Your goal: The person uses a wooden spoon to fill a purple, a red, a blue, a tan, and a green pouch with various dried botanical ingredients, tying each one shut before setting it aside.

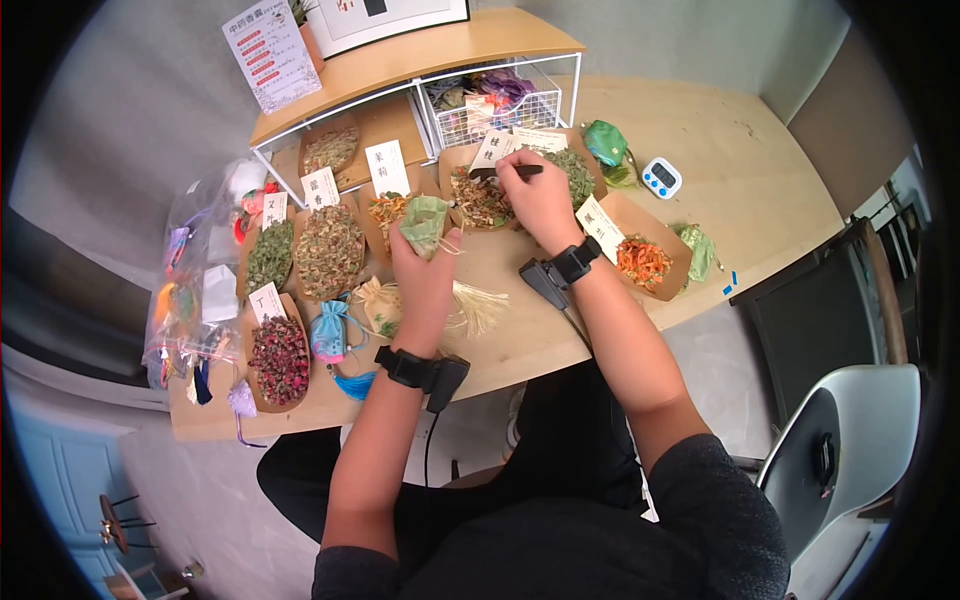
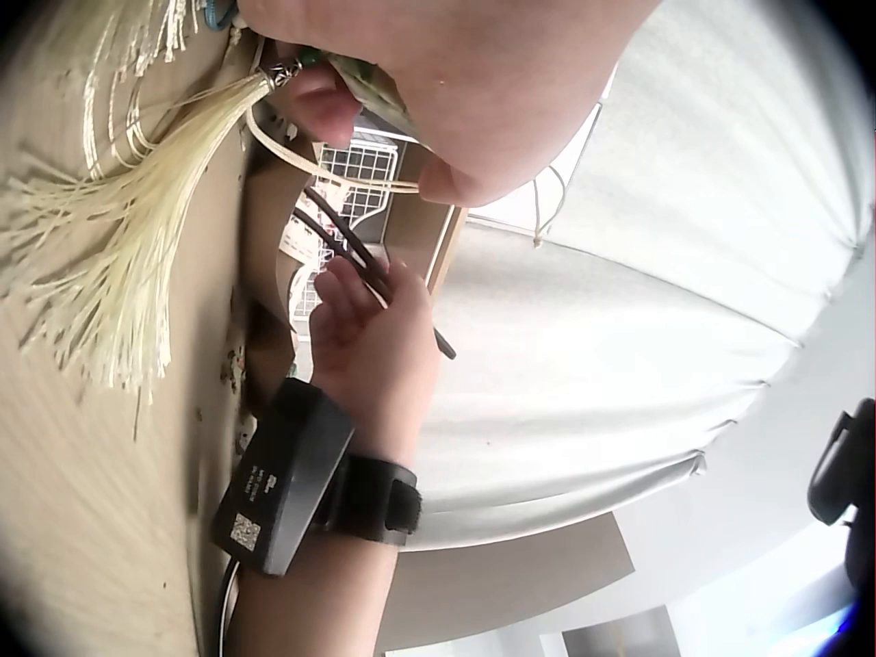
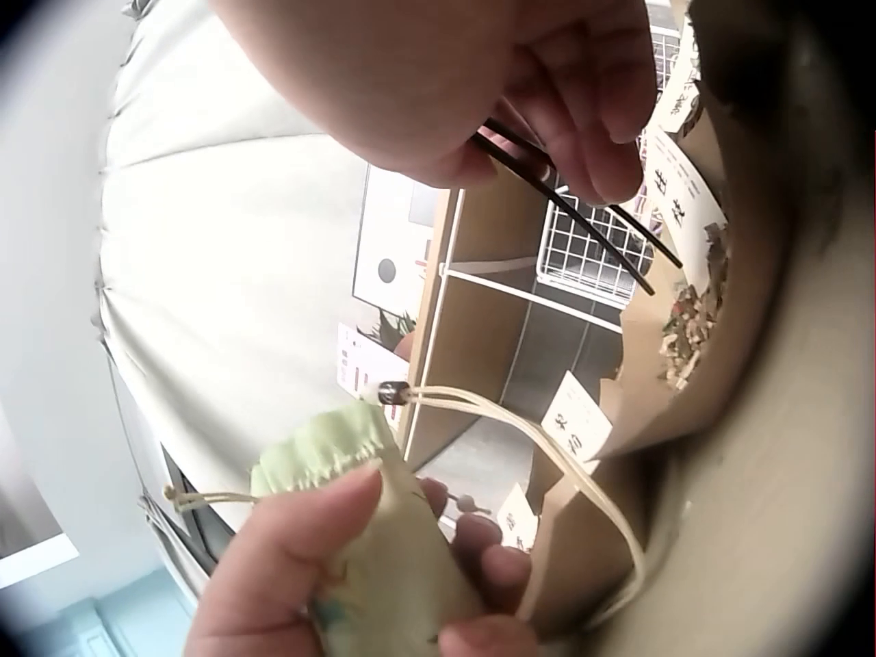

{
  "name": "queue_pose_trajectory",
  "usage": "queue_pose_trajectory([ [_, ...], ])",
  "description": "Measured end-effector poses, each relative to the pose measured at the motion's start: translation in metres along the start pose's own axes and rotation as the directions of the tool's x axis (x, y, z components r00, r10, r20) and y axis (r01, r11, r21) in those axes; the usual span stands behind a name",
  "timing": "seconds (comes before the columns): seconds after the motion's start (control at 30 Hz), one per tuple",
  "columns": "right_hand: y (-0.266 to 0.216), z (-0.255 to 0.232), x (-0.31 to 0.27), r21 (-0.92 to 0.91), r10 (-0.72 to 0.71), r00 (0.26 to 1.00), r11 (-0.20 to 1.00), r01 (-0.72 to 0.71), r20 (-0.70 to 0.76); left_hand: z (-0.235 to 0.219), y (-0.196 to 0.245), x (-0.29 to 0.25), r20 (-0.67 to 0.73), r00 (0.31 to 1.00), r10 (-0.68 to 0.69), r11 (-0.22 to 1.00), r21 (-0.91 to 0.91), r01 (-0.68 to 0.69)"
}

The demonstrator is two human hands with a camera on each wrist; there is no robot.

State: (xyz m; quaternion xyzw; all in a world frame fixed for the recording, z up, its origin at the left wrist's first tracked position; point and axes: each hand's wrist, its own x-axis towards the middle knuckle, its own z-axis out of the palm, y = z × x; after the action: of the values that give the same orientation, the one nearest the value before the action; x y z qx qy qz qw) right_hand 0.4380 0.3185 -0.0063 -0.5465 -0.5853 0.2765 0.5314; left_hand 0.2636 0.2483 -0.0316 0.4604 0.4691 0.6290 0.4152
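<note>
My left hand (image 1: 428, 285) grips a pale green drawstring pouch (image 3: 390, 561), its gathered mouth upward and its cords hanging loose. A cream tassel (image 2: 151, 233) dangles below that hand. With my right hand (image 1: 540, 205) I hold dark two-pronged tweezers (image 3: 575, 205). Their tips point down at a brown paper tray (image 3: 739, 315) of mixed dried herbs (image 1: 480, 200) with a label card standing in it. Close beside the pouch is another tray with orange-yellow dried petals (image 1: 386, 208).
More herb trays stand on the wooden table (image 1: 720, 180), including dried rosebuds (image 1: 280, 360) and orange flakes (image 1: 643, 262). A blue pouch (image 1: 330, 330) lies near the front edge. Behind are a shelf (image 1: 400, 60) with a wire basket (image 1: 500, 105) and a white timer (image 1: 661, 178).
</note>
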Motion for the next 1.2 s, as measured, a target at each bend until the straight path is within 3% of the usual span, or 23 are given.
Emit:
queue_pose_trajectory([
  [0.07, 0.002, 0.002, 0.0, -0.079, -0.015, 1.0, 0.997, 0.014, -0.017, 0.0, -0.002, 0.0, -0.017, 1.0, 0.006, 1.0, 0.014, -0.006],
  [0.17, 0.013, 0.009, 0.002, 0.01, -0.044, 0.999, 0.999, 0.044, -0.01, -0.001, 0.0, 0.0, -0.027, 1.0, 0.01, 1.0, 0.022, -0.009],
  [0.53, 0.02, 0.017, 0.001, 0.028, -0.012, 1.0, 1.0, 0.012, 0.026, -0.003, -0.004, 0.002, -0.007, 1.0, 0.003, 1.0, 0.025, -0.003],
  [0.73, 0.013, 0.016, -0.003, -0.07, -0.12, 0.992, 0.99, 0.121, 0.024, -0.003, -0.007, 0.002, -0.003, 1.0, 0.004, 1.0, 0.013, -0.003],
  [0.93, 0.011, 0.017, -0.002, 0.019, -0.133, 0.991, 0.991, 0.134, -0.034, -0.002, -0.006, 0.002, 0.005, 1.0, 0.006, 1.0, -0.017, -0.006],
  [1.2, 0.011, 0.019, -0.004, 0.032, -0.092, 0.995, 0.995, 0.09, 0.044, -0.002, -0.002, 0.0, 0.014, 1.0, 0.012, 1.0, -0.001, -0.012],
])
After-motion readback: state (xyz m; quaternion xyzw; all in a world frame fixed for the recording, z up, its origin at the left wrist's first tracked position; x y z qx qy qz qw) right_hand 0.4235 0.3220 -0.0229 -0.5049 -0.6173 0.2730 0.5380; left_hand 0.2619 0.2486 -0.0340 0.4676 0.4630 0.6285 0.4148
